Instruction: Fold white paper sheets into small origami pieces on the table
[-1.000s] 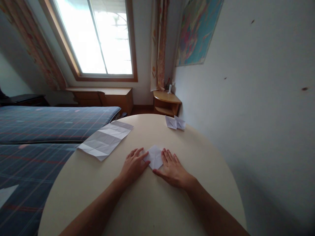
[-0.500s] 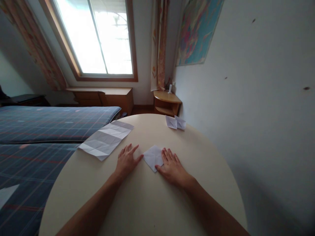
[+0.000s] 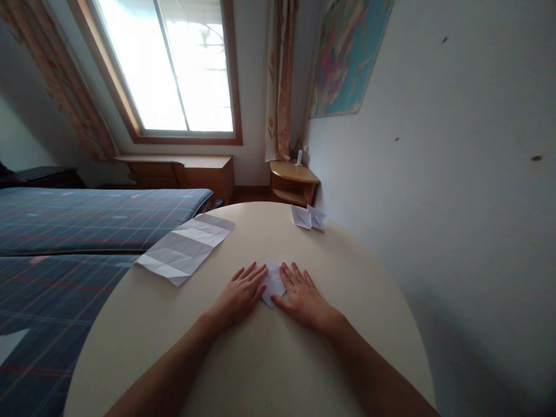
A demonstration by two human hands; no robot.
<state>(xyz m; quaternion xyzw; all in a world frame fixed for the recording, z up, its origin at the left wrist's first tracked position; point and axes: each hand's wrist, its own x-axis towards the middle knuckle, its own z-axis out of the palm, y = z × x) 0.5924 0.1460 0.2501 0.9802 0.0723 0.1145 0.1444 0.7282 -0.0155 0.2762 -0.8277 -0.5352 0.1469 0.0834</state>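
A small folded piece of white paper [image 3: 273, 284] lies flat on the round cream table [image 3: 243, 370], between my two hands. My left hand [image 3: 242, 291] rests on its left side, fingers stretched out and palm down. On its right edge lies my right hand [image 3: 302, 294], also flat with the fingers spread. The fingers of both hands hide the paper's side corners. Beyond the hands, a larger creased sheet of paper [image 3: 186, 246] lies at the table's left edge. Two folded paper pieces [image 3: 309, 218] stand side by side near the far edge.
A bed with a blue plaid mattress [image 3: 87, 220] adjoins the table on the left, with a white sheet [image 3: 12, 343] on it. A white wall [image 3: 460, 202] runs along the right. Behind the table stands a small wooden corner shelf [image 3: 293, 171].
My left hand has moved right, from the paper's left corner onto its left side, and now covers more of it. My right hand has stayed on the right edge.
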